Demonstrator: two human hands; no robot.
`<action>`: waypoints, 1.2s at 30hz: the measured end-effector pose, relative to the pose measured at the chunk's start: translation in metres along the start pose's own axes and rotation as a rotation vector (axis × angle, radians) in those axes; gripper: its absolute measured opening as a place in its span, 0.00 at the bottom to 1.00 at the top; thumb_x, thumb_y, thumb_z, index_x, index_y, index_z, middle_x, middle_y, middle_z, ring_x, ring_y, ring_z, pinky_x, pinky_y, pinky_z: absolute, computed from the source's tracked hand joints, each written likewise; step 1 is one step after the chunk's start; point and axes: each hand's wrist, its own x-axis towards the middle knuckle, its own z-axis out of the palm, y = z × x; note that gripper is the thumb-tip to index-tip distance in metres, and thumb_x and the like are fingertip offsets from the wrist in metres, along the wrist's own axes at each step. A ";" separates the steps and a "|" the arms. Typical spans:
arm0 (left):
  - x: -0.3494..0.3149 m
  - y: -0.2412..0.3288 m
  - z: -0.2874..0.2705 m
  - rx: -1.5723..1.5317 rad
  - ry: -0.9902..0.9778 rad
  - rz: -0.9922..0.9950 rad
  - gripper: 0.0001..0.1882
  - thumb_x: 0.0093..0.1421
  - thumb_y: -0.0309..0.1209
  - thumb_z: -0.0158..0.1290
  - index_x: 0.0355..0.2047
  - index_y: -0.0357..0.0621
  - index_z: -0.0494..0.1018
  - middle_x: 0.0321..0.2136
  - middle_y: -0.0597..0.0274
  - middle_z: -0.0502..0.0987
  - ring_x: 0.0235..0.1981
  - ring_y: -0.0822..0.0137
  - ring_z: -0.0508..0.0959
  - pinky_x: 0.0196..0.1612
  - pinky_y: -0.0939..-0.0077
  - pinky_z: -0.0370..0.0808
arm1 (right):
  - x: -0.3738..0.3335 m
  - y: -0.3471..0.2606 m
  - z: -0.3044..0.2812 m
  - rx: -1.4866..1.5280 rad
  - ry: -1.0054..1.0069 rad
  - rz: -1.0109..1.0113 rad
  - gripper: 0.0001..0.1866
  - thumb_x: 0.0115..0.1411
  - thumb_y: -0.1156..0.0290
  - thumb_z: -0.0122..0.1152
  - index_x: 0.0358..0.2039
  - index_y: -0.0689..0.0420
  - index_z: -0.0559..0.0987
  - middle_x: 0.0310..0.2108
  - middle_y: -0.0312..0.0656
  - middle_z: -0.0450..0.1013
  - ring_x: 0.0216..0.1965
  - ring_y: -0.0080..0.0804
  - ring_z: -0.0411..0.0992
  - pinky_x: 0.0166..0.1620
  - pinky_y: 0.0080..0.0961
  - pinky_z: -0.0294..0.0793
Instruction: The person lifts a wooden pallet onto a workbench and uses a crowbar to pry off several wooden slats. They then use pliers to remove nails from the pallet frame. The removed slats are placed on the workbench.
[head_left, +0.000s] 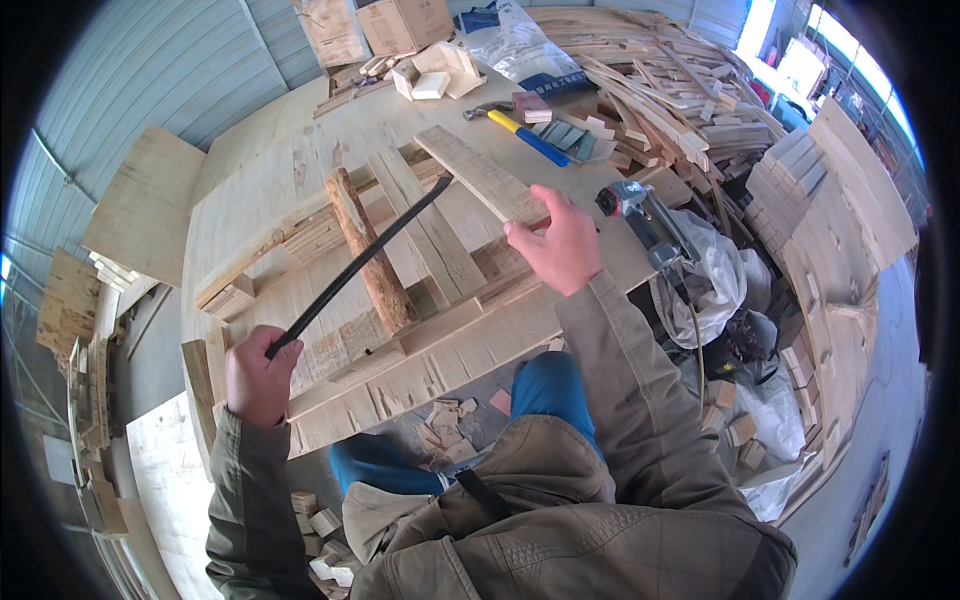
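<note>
The left hand (262, 372) was clenched around the black bar (360, 265), whose long axis ran toward 1 o'clock, while the nearer right hand (560, 245) pinched the board (480, 172).

A woodworking workshop: a plywood workbench (270, 170), stacked timber offcuts (680, 80), a hammer (520, 128) and a nail gun (645, 215), corrugated metal walls (150, 70).

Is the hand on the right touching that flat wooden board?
Touching. The head view shows the right hand with its fingers curled over the near end of the board, no gap between them. The left hand grips a black bar.
</note>
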 end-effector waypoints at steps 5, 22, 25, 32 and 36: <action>0.031 -0.011 0.009 0.038 0.021 -0.022 0.10 0.61 0.30 0.66 0.33 0.34 0.81 0.20 0.59 0.78 0.22 0.72 0.75 0.28 0.70 0.72 | 0.007 -0.010 -0.005 -0.028 -0.023 -0.002 0.32 0.54 0.62 0.76 0.54 0.67 0.77 0.46 0.60 0.80 0.43 0.52 0.83 0.46 0.43 0.82; 0.079 -0.014 0.026 0.135 0.048 0.001 0.12 0.61 0.34 0.66 0.34 0.35 0.81 0.21 0.54 0.79 0.23 0.61 0.78 0.30 0.63 0.74 | 0.007 -0.017 -0.014 0.005 -0.085 0.042 0.29 0.55 0.63 0.76 0.54 0.65 0.78 0.45 0.58 0.79 0.35 0.49 0.83 0.41 0.42 0.82; 0.078 -0.021 0.033 0.109 0.065 -0.001 0.12 0.61 0.33 0.66 0.34 0.35 0.81 0.21 0.54 0.79 0.23 0.63 0.77 0.30 0.64 0.74 | 0.003 -0.018 -0.010 -0.019 -0.043 -0.032 0.30 0.56 0.63 0.76 0.55 0.64 0.76 0.45 0.57 0.78 0.36 0.50 0.81 0.41 0.43 0.82; 0.066 -0.040 0.051 -0.020 0.056 -0.073 0.11 0.62 0.32 0.65 0.33 0.36 0.80 0.20 0.58 0.78 0.22 0.69 0.76 0.29 0.67 0.73 | 0.008 -0.024 0.002 -0.209 0.140 -0.291 0.30 0.57 0.61 0.78 0.55 0.61 0.76 0.46 0.55 0.77 0.42 0.53 0.78 0.43 0.46 0.80; 0.057 -0.044 0.060 -0.054 0.045 -0.097 0.11 0.63 0.32 0.64 0.33 0.36 0.78 0.20 0.59 0.77 0.22 0.69 0.75 0.28 0.68 0.72 | 0.012 -0.020 0.008 -0.292 0.085 -0.312 0.26 0.58 0.61 0.78 0.52 0.61 0.80 0.44 0.55 0.78 0.43 0.53 0.79 0.44 0.45 0.80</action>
